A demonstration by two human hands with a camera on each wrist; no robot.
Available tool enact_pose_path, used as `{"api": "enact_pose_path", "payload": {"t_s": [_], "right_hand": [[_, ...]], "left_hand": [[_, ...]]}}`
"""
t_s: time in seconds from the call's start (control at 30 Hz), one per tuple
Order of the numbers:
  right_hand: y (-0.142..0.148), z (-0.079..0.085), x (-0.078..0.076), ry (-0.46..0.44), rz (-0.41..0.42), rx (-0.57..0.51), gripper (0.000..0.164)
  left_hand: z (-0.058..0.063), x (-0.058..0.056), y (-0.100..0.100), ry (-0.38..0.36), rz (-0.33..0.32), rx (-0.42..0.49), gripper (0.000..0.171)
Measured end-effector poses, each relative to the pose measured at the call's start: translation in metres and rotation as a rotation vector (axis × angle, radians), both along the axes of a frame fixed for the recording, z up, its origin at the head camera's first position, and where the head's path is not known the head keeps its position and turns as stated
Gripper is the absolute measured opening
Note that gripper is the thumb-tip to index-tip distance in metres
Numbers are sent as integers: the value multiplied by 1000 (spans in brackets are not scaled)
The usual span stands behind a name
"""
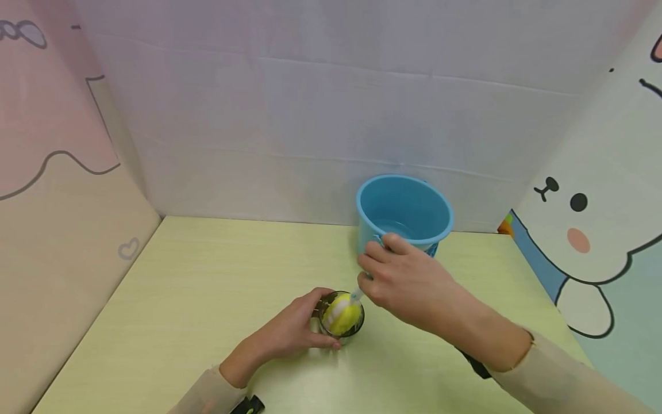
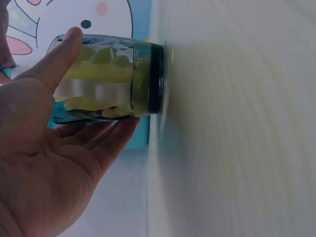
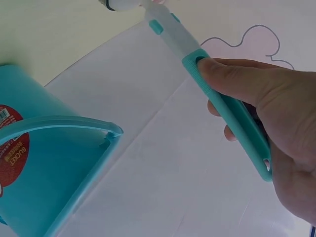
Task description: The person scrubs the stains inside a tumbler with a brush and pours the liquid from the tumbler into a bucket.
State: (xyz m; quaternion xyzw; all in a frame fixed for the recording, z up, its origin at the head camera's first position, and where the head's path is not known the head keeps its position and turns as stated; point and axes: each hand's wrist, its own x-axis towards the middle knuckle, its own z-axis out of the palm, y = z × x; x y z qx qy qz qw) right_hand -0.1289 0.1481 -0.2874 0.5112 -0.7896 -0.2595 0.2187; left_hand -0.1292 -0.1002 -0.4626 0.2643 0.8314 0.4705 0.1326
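A clear glass cup (image 2: 143, 79) with a dark tint stands upright on the table. My left hand (image 1: 297, 325) grips it, thumb on one side and fingers round the other. Inside the cup sits the yellow and white sponge head of a cup brush (image 1: 342, 315). Above and to the right of the cup, my right hand (image 1: 405, 282) holds the brush's teal and white handle (image 3: 224, 111), which slants down to the cup. In the right wrist view the thumb presses along the teal grip.
A blue bucket (image 1: 364, 241) stands behind the right hand, near the back wall, its handle (image 3: 59, 122) hanging at the rim. The pale wooden table (image 1: 233, 264) is bounded by a plain back wall (image 1: 258, 115) and cartoon-printed side panels (image 1: 610, 247).
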Motion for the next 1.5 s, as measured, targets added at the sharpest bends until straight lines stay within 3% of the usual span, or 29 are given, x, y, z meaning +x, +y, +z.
{"api": "enact_pose_path", "payload": {"t_s": [0.5, 0.83, 1.17, 1.5], "right_hand": [[-4, 8, 3, -2, 42, 45, 22], [-3, 2, -1, 21, 70, -5, 20], [-3, -1, -3, 24, 47, -19, 20], [1, 4, -1, -33, -6, 9, 29]], "left_hand": [[2, 1, -2, 5, 23, -32, 92], [2, 0, -2, -7, 9, -4, 90], [0, -1, -1, -4, -2, 11, 89], [1, 1, 0, 15, 9, -7, 89]]}}
